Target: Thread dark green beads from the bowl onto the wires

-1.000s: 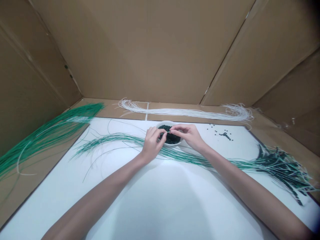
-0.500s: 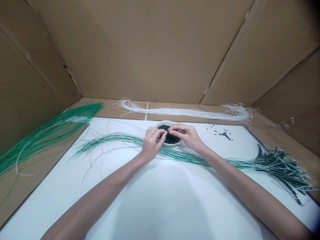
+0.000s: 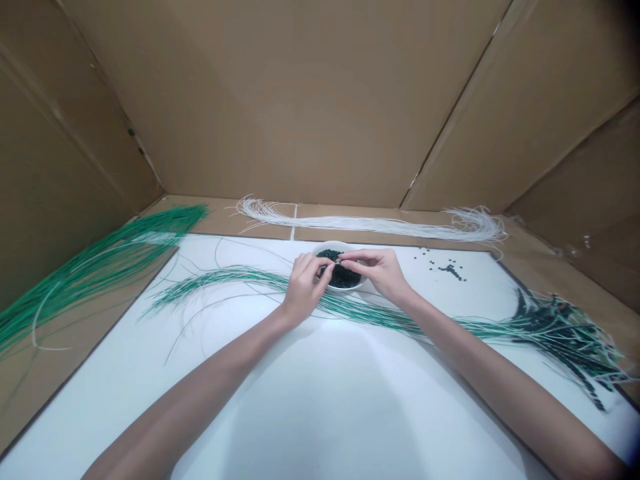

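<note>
the left hand [image 3: 301, 287] pinches what looks like a thin pale strand [image 3: 337, 262] above the white bowl [image 3: 344, 289] of dark beads [image 3: 345, 278]. the right hand [image 3: 384, 273] is at its other end, whether gripping i cannot tell. its fingertips have edged slightly away from the left's, suggesting fine two-handed work there remains unfinished.

Slim bare forearms [image 3: 220, 373], narrow wrists [image 3: 287, 315], slender fingers [image 3: 364, 255]

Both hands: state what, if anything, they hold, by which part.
The left hand seems to pinch a thin pale strand; by which part, or whether the right hand grips it too, is too small to tell.
</note>
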`<state>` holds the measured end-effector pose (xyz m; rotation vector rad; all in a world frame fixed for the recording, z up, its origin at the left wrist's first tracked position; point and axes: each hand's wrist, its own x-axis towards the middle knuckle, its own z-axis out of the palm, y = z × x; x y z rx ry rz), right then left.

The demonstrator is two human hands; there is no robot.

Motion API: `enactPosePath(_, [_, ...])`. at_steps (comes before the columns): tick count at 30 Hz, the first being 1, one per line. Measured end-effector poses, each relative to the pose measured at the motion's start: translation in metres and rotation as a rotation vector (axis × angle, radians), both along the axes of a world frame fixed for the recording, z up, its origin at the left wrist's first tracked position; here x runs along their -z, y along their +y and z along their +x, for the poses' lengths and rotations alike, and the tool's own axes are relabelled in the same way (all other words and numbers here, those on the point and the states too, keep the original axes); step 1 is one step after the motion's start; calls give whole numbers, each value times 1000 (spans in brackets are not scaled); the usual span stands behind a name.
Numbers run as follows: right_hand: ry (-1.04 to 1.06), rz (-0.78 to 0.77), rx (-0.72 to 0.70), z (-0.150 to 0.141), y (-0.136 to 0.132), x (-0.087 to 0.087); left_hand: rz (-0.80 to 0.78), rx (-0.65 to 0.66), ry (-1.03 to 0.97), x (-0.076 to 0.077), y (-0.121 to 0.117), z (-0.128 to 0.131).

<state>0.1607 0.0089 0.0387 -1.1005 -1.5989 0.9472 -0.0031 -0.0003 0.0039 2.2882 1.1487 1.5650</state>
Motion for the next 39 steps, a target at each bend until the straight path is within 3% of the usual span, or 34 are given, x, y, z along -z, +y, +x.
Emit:
enactPosePath(19, [78,-21,15,-3,-1,-1,0,3,3,-1,-1,0])
enactPosePath(34, [-95,60,39,-2,-1,6,-24,37,-25,2,1,-1])
enactPosePath(39, [-119,64,-44,0,1,5,-17,54,-17,2,2,-1])
